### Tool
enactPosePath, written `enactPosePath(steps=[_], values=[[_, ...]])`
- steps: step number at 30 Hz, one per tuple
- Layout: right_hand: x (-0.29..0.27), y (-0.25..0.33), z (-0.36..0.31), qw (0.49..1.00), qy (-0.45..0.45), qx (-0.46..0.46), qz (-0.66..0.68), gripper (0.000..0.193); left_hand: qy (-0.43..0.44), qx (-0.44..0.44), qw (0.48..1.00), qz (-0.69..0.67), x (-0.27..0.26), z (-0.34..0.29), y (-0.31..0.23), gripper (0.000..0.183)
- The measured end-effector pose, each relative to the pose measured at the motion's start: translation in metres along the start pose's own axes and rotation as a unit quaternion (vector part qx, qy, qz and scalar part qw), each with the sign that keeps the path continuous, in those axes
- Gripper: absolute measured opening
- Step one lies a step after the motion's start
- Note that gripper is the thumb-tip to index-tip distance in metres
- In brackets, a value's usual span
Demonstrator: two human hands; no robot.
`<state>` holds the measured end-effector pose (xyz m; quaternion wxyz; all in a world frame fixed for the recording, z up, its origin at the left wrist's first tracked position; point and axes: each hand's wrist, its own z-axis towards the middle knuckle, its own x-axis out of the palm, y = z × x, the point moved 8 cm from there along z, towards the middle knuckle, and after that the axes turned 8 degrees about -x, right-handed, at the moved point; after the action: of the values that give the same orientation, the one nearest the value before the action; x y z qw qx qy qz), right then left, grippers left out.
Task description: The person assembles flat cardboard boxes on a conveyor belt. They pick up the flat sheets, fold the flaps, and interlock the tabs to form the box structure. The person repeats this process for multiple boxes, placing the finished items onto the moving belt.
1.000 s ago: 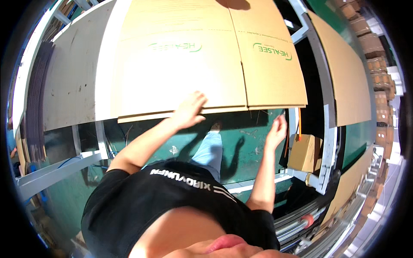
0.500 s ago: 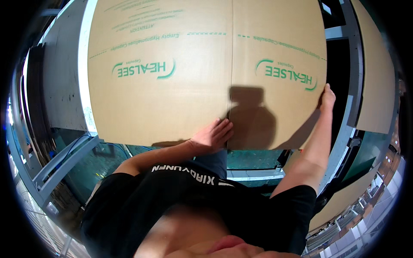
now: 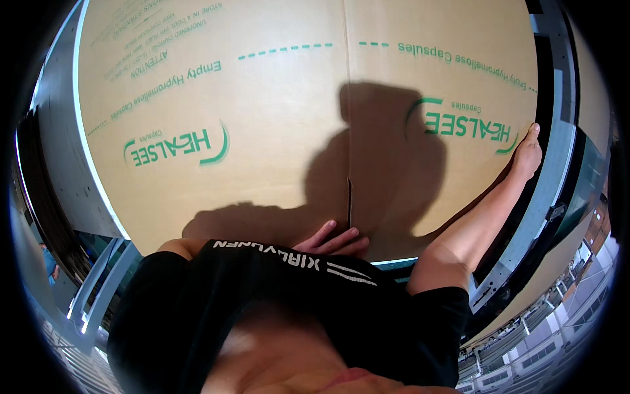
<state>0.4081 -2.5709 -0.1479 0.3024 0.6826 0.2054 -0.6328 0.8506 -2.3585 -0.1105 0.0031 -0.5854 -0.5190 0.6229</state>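
Observation:
A large flat brown cardboard sheet (image 3: 262, 177) with green print fills the view in front of me. A vertical crease runs down it, ending in a dark slit (image 3: 350, 200) at the near side. My left hand (image 3: 335, 241) rests on the near part of the sheet by that slit, fingers stretched and apart; my shirt hides the rest of it. Out at the right edge, my right hand (image 3: 527, 154) grips the cardboard, fingertips on top and the remaining fingers partly hidden. The shadow of my head and shoulders falls over the sheet's middle.
A grey metal frame (image 3: 563, 144) runs along the right, with a dark gap between it and the sheet. On the left stand a grey panel (image 3: 77, 141) and slanted metal bars (image 3: 98, 282). Further cardboard (image 3: 522, 299) lies at the lower right.
The sheet looks larger and closer, and my body leans farther over it. My shadow has spread across it. Both hands stay at about the same parts of the sheet.

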Motion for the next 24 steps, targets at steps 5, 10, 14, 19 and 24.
enactPosePath(steps=[5,10,14,19,24], values=[[-0.004,-0.007,-0.021,0.999,-0.006,0.042,0.005,0.068,-0.025,0.073,0.983,0.166,0.021,-0.002,0.000,0.052],[-0.001,-0.002,-0.018,1.000,0.017,0.002,-0.019,0.069,-0.052,0.002,0.996,0.072,0.008,0.002,0.000,0.064],[-0.006,-0.002,-0.025,0.999,0.000,-0.036,-0.008,0.064,-0.076,-0.057,0.995,0.009,0.010,-0.003,0.001,0.069],[-0.009,-0.004,-0.029,0.992,-0.020,-0.117,0.052,0.054,-0.165,-0.019,0.985,0.043,0.015,-0.021,-0.008,0.078],[0.004,-0.019,-0.026,0.974,-0.009,-0.176,0.145,0.045,-0.158,-0.016,0.985,0.070,0.009,-0.023,-0.016,0.080]])
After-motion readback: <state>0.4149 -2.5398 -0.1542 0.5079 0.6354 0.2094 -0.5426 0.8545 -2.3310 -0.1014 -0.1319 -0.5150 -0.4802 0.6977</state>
